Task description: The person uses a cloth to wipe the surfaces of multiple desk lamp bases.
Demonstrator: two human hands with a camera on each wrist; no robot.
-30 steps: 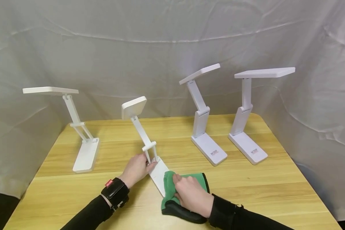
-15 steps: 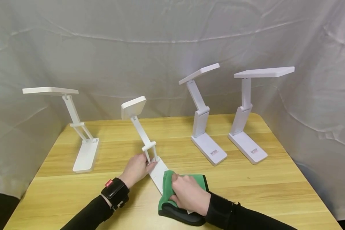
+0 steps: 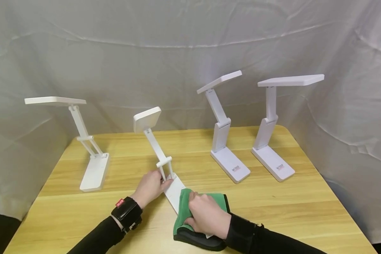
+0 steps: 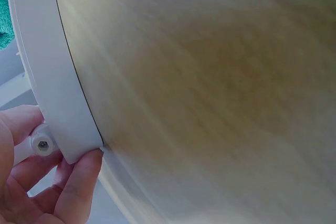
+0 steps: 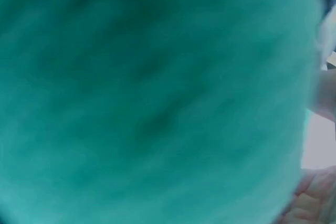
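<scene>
A white folding desk lamp (image 3: pixel 174 192) stands left of centre, its jointed arm raised and its small head tilted. My left hand (image 3: pixel 150 188) grips the rear end of its base, thumb on top beside the hinge. In the left wrist view, fingertips and thumb pinch the corner of that base (image 4: pixel 58 77). My right hand (image 3: pixel 208 216) holds a folded green cloth (image 3: pixel 183 210) with black edging over the front end of the base, hiding that end. The cloth (image 5: pixel 147 93) fills most of the right wrist view, blurred.
Another white lamp (image 3: pixel 95 173) stands at the left. Two more lamps stand to the right, a tilted-head lamp (image 3: pixel 231 164) and a level-head lamp (image 3: pixel 273 163). A wooden table (image 3: pixel 292 211) carries them all. Behind it hangs a grey-white curtain (image 3: pixel 114 70).
My right hand and the cloth have shifted slightly left and towards me along the lamp's base. My left hand and the lamps keep their places.
</scene>
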